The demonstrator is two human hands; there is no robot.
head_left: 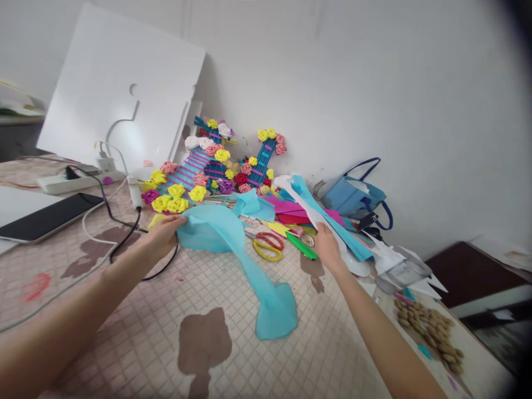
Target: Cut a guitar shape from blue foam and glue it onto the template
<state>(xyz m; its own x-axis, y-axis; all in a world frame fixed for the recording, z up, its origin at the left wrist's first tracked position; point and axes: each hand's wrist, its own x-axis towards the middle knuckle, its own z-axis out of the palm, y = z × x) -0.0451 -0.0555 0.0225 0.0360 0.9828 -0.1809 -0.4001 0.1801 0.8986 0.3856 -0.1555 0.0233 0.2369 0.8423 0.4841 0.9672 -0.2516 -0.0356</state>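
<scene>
My left hand pinches one end of a light blue crepe paper strip. The strip twists in its middle and its loose end lies on the tablecloth. Over on the right, my right hand has its fingers closed at the edge of a long white paper strip, which lies against blue paper. Scissors with red and yellow handles rest between my hands. Beside my right hand are a green marker-like object and a small roll of tape.
Paper-flower decorations lean by the wall, with magenta paper before them. A blue bag stands at right, near peanuts. At left lie a tablet, a power strip, cables and a glue gun-like white tool.
</scene>
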